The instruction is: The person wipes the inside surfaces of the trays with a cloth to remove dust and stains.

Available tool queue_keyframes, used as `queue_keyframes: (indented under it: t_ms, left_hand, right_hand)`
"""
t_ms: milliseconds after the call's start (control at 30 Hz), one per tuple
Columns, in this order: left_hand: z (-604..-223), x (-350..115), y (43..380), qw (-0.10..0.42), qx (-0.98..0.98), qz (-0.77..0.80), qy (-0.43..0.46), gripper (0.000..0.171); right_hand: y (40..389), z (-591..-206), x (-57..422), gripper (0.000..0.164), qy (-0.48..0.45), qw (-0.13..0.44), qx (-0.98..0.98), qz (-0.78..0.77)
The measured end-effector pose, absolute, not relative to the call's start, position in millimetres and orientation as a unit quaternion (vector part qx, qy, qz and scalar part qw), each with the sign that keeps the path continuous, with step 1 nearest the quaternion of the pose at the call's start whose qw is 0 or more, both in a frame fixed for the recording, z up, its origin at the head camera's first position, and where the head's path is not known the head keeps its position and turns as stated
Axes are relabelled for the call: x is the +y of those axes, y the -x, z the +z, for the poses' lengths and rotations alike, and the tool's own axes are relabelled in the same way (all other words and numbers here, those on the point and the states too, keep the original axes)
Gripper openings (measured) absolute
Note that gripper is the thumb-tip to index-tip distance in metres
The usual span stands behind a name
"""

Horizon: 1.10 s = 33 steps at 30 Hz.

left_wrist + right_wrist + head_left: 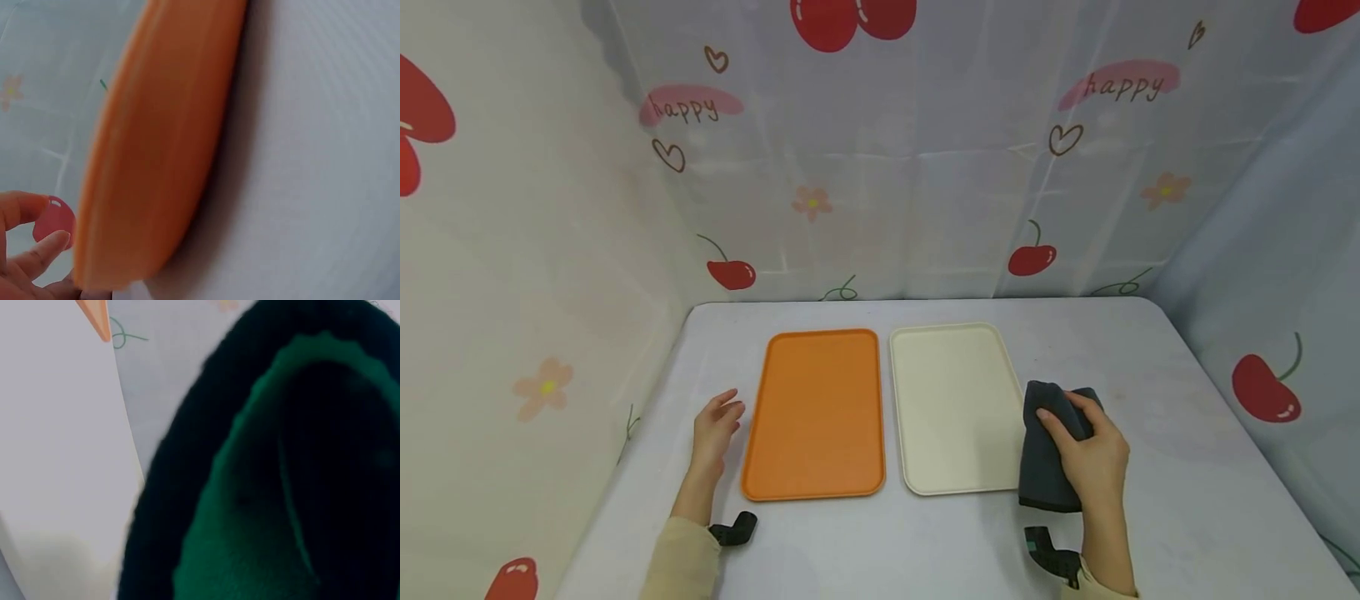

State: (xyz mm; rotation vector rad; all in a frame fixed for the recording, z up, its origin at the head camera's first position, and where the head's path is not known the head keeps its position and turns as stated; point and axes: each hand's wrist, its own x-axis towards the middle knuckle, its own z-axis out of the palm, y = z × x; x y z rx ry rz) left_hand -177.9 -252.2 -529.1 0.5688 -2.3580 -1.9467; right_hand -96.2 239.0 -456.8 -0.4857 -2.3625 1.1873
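Note:
A folded dark grey cloth [1047, 467] hangs at the right edge of the cream tray [958, 408], overlapping its near right corner in the head view. My right hand [1097, 458] grips its upper part between thumb and fingers. Close up in the right wrist view, the cloth [169, 487] appears end-on as a rounded fold with a green inner layer. My left hand [715, 433] holds nothing, its fingers loosely bent just left of the orange tray [816, 417]. In the left wrist view, the side of the orange tray [162, 150] partly hides that hand.
Both trays lie side by side on a white table [947, 550]. A printed curtain [910, 167] with cherries, hearts and flowers surrounds the table at the back and sides. Black wrist mounts [737, 529] stick out from both sleeves.

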Motion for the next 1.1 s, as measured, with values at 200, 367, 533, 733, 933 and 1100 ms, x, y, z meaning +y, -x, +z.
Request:
queue_keyframes:
  t_ms: [200, 367, 533, 733, 933, 1100]
  left_hand:
    - [-542.0, -244.9, 190.0, 0.007, -0.855, -0.506, -0.113, 0.051]
    - [-544.8, -242.8, 196.5, 0.041, -0.915, -0.397, -0.062, 0.048]
    - [-541.5, -245.9, 201.3, 0.053, -0.926, -0.372, -0.04, 0.046]
    - [-540.0, -250.7, 203.8, -0.014, -0.888, -0.457, -0.054, 0.052]
    - [-537.6, -248.1, 203.3, -0.066, -0.767, -0.627, -0.116, 0.056]
    - [-531.3, -238.2, 205.3, -0.101, -0.646, -0.742, -0.148, 0.061]
  right_hand:
    - [95.4, -460.9, 238.2, 0.047, 0.18, 0.215, -0.858, 0.431]
    - [93.6, -463.5, 237.4, 0.046, 0.18, 0.213, -0.859, 0.429]
    - [92.4, -466.1, 236.9, 0.046, 0.174, 0.219, -0.861, 0.425]
    - [92.2, -467.5, 236.9, 0.045, 0.176, 0.216, -0.861, 0.425]
    - [92.0, -468.7, 238.6, 0.046, 0.173, 0.214, -0.861, 0.429]
    - [93.1, -468.7, 238.4, 0.046, 0.172, 0.215, -0.859, 0.431]
